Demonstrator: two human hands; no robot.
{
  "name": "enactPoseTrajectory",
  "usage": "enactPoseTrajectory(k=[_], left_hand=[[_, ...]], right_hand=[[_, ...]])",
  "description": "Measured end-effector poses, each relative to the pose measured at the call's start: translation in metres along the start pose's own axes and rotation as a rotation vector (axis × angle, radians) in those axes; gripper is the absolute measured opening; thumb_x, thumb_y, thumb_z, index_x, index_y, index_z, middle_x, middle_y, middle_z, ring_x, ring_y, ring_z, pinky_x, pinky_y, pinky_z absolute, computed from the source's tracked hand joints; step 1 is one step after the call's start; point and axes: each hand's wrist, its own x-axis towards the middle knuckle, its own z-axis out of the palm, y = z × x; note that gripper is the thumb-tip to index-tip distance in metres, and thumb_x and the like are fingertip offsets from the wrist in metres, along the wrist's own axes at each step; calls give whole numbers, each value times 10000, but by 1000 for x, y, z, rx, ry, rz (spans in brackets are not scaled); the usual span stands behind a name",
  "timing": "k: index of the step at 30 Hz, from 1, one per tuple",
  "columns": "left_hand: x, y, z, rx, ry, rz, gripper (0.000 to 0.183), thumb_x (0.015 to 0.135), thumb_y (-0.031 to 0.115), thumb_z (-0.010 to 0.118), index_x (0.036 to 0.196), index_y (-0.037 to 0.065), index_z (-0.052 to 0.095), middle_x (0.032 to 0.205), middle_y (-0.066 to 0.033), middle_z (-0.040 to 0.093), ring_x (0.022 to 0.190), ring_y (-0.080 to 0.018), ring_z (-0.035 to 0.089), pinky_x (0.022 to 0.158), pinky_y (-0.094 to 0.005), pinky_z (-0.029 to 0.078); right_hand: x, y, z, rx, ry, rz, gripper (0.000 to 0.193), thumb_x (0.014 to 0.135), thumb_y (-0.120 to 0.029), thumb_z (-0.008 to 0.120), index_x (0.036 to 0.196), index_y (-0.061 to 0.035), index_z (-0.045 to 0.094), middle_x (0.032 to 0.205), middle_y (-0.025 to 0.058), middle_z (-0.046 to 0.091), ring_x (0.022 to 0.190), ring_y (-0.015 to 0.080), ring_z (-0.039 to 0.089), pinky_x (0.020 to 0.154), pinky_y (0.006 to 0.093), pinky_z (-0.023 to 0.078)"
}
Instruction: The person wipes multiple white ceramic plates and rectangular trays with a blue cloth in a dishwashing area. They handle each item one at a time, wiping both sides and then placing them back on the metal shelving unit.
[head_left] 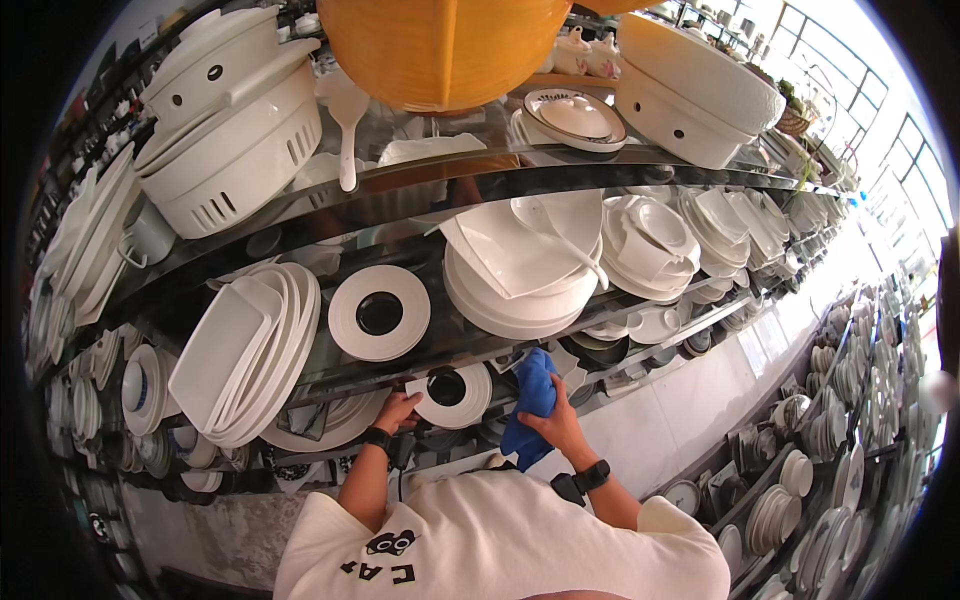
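My left hand [399, 411] grips the left edge of a round white plate [470, 397] with a black centre, fingers closed at the rim. The plate is in front of the lower shelf, close to my body. To its right, my right hand [556, 418] is closed on a bunched blue cloth [534, 400], whose lower end hangs down. The cloth is beside the plate, apparently apart from it. On the shelf just above stands a similar white plate [341, 312] with a black centre.
White oval dishes [296, 345] lean on the left of the shelf, and stacked white bowls [520, 310] stand to the right. A large orange pot [440, 50] and a white casserole [240, 140] crowd the glass top shelf. More dish racks [770, 500] line the aisle's right side.
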Motion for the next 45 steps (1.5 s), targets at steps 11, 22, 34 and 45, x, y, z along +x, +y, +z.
enactPoseTrajectory(k=[11, 22, 34, 45], left_hand=[[-9, -10, -4, -377, -188, 169, 320, 947, 253, 598, 1212, 74, 599, 1127, -57, 664, 1014, -185, 652, 821, -363, 570], [-62, 21, 10, -309, -453, 40, 368, 918, 269, 638, 1211, 50, 597, 1092, -57, 671, 987, -176, 657, 839, -342, 562], [-107, 59, 44, 10, -699, 49, 399, 913, 287, 660, 1169, -15, 622, 1012, -82, 690, 905, -159, 678, 772, -324, 569], [-168, 105, 59, -152, -667, 472, 674, 1039, 510, 304, 1450, -23, 352, 1408, -133, 483, 1278, -201, 473, 1070, -335, 387]], right_hand=[[-3, 4, 13, 21, 1, -30, 951, 699, -304, 828, 1441, -147, 255, 1171, 270, 618, 1055, 396, 643, 907, 430, 515], [0, 53, 23, 401, 67, 4, 937, 747, -315, 805, 1484, -145, 252, 1268, 207, 561, 1119, 302, 595, 950, 378, 480], [-35, 48, 1, 426, -130, 116, 851, 687, -107, 834, 1413, -74, 391, 1233, 122, 552, 1103, 229, 557, 961, 359, 466], [-49, -11, -2, 436, 114, -105, 769, 687, -61, 817, 1350, -59, 427, 1157, 93, 574, 1047, 193, 563, 942, 338, 468]])
